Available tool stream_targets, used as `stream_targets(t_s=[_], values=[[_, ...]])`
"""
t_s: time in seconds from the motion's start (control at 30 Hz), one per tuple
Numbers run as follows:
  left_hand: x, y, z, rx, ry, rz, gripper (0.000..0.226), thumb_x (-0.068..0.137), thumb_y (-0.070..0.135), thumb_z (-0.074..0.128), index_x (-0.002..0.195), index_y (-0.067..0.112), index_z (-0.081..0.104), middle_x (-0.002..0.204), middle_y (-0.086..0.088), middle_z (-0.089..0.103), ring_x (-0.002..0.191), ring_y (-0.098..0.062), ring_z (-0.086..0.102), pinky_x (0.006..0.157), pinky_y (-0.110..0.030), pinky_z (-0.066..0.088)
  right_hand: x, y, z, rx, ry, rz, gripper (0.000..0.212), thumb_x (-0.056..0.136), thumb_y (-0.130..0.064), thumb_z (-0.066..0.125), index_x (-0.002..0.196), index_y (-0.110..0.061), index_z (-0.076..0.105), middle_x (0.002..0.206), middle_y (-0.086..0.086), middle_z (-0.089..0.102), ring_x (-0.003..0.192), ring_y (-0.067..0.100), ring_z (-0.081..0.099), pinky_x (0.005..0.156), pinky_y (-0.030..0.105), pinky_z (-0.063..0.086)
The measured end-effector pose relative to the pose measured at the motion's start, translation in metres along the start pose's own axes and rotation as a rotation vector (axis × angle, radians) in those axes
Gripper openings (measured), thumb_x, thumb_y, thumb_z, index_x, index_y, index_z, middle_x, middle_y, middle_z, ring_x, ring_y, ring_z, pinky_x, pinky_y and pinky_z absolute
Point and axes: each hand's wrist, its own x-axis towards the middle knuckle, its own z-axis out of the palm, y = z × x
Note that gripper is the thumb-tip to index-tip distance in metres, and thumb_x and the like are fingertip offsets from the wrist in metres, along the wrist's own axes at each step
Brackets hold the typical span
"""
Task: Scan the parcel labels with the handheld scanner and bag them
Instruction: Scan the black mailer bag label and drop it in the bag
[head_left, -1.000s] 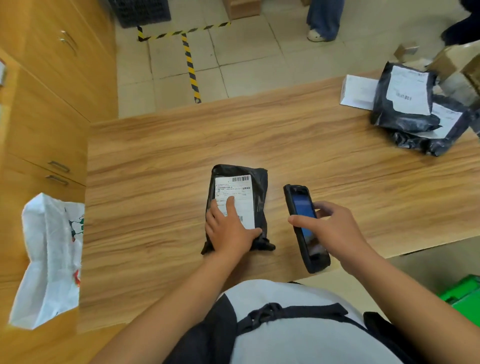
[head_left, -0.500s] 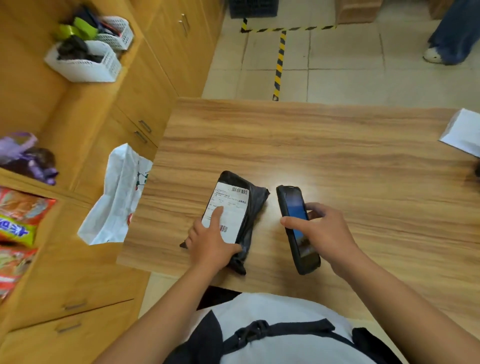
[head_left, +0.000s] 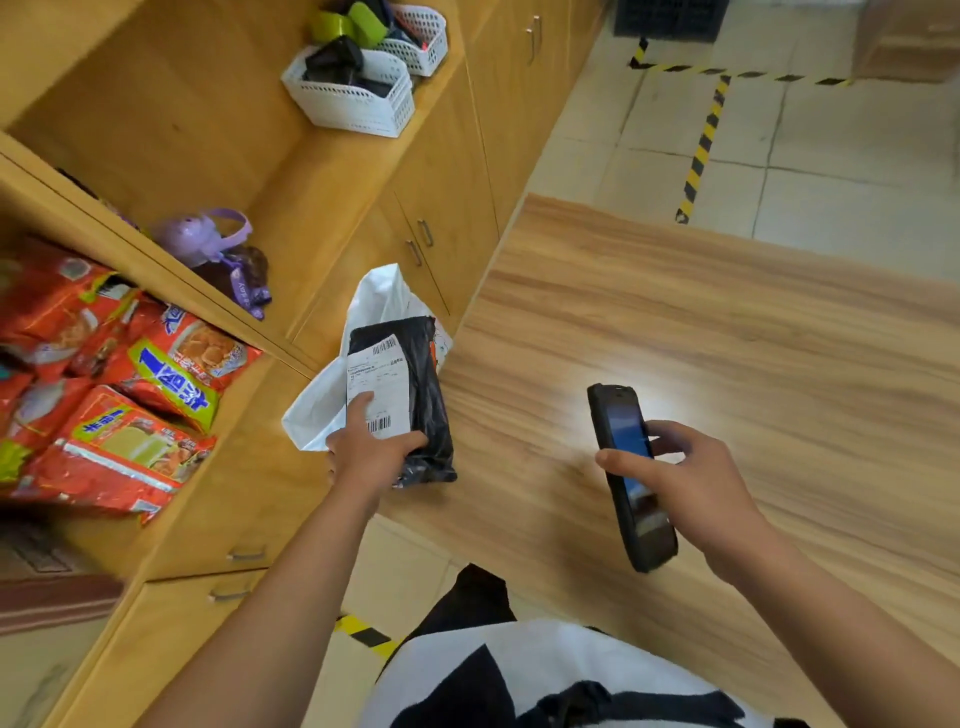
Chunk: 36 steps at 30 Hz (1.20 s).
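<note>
One black parcel (head_left: 427, 395) gripped in left hand (head_left: 371, 456), scanner (head_left: 621, 431) in right hand (head_left: 696, 486); slack white bag (head_left: 319, 402) beyond could be missed.

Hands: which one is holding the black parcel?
The left hand grips the black parcel, touching its white label. The right hand holds the scanner instead, above the table.
</note>
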Motion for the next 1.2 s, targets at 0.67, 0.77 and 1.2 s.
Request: stream_targets(t_s=[0.67, 0.77, 1.2], values=[[0.264, -0.01, -0.057, 0.042, -0.622, -0.148, 0.046, 0.078, 0.043, 0.07, 0.118, 0.022, 0.059, 0.113, -0.013, 0.069, 0.095, -0.028, 0.069, 0.067, -0.033, 0.051, 0.038, -0.054, 0.176, -0.14, 0.121, 0.083, 0.061, 0.069, -0.037, 0.091, 0.122, -0.027, 0.061, 0.111, -0.003, 0.065, 0.059, 0.012, 0.073, 0.042, 0.015, 0.047], [0.267, -0.012, -0.048, 0.031, -0.699, -0.149, 0.045, 0.081, 0.041, 0.069, 0.123, 0.029, 0.058, 0.116, -0.007, 0.069, 0.1, -0.024, 0.068, 0.071, -0.032, 0.051, 0.035, -0.056, 0.182, -0.141, 0.158, 0.102, 0.068, 0.069, -0.037, 0.09, 0.127, -0.032, 0.056, 0.107, -0.008, 0.065, 0.06, 0.008, 0.072, 0.042, 0.012, 0.046], [0.28, -0.012, -0.054, -0.119, -0.552, -0.163, 0.031, 0.077, 0.04, 0.065, 0.091, 0.012, 0.07, 0.083, -0.012, 0.074, 0.075, -0.029, 0.067, 0.067, -0.033, 0.05, 0.029, -0.057, 0.177, -0.118, 0.205, 0.072, 0.045, 0.068, -0.029, 0.091, 0.095, -0.043, 0.059, 0.092, -0.017, 0.067, 0.059, 0.0, 0.068, 0.04, 0.011, 0.044]])
